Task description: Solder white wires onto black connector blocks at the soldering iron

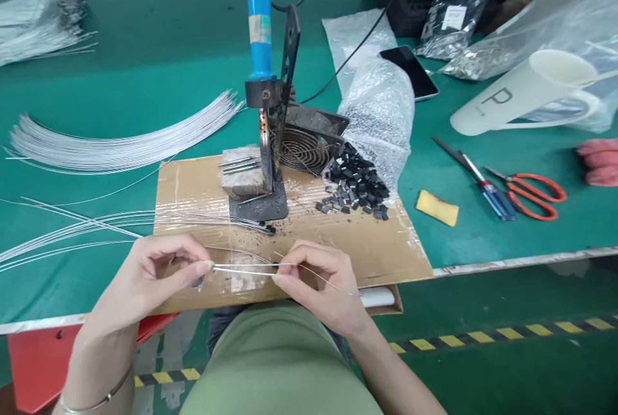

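My left hand (pixel 164 273) pinches thin wires (pixel 244 269) between thumb and fingers, above the front of the cardboard sheet (pixel 386 254). The wires stretch across to my right hand (pixel 321 276), whose thumb and fingers are closed on their other end. One thin strand sticks out past my right fingers. Behind my hands, several wires with black tips (pixel 268 228) lie over the cardboard. A soldering iron with a blue handle (pixel 259 16) stands upright beyond them, its tip pointing down beside a pale block (pixel 241 182).
Small black parts (pixel 357 177) spill from a bubble-wrap bag (pixel 381 106). A round-grilled fan (pixel 302 148) sits behind the iron. At right are a yellow sponge (pixel 437 208), a screwdriver (pixel 490 193), orange-handled scissors (pixel 535 196) and a white mug (pixel 526 93). A wire bundle (pixel 120 145) lies left.
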Motion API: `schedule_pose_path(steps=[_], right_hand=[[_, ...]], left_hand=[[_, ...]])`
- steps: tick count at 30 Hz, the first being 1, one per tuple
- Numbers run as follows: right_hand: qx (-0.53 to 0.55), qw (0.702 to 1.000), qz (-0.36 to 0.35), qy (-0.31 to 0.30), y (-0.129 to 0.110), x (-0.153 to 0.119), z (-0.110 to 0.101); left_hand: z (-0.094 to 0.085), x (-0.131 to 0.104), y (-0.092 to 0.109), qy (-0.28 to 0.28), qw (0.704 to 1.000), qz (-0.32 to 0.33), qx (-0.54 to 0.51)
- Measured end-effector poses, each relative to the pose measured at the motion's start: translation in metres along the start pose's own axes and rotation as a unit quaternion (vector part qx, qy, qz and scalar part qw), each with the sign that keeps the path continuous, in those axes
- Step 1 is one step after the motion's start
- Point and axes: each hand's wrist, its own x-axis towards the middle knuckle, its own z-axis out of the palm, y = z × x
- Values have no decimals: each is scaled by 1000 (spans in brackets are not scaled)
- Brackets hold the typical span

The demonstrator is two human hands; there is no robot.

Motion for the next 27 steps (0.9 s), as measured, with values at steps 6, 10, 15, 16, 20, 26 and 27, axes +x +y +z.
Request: schedule_pose_path(steps=[6,10,15,16,20,26,27], right_hand=[[1,1000,-1,10,-1,4,-1],[-5,1000,-2,2,-1,4,-3],[-1,1000,-9,-25,0,3,-7],[-2,999,-15,-33,0,3,-8],[-31,998,-45,-39,2,6,-7],[-89,992,-90,4,9,1,-1],[-95,991,-98,10,10,0,-1]], left_hand=[[-2,-2,2,14,1000,-11,18],[-4,-2,-1,24,999,8,30],[-8,-2,-1,-4,999,14,37],[-8,-2,0,-11,999,15,42],[6,-3,8,-20,994,15,109],[60,-3,23,-16,981,14,192],[70,-1,26,-12,980,16,197]])
